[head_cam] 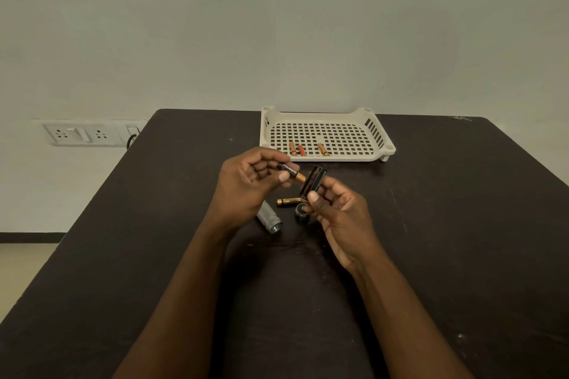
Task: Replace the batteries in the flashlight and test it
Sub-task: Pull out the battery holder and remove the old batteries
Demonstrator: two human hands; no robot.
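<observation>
From my remote seat, the left hand [249,184] covers the rear end of the black-and-copper battery [291,172] it pinches. The right hand [335,212] hides the lower part of the black plastic battery holder [314,184], so I cannot tell whether its slots are filled. The silver metal flashlight tube [270,218] disappears partly behind the left wrist. Both forearms run off the bottom edge.

Dark table [123,255] against pale wall [277,24]; wall sockets [81,133] at left.

cream grid-patterned tray [326,114], black table [154,224]
</observation>
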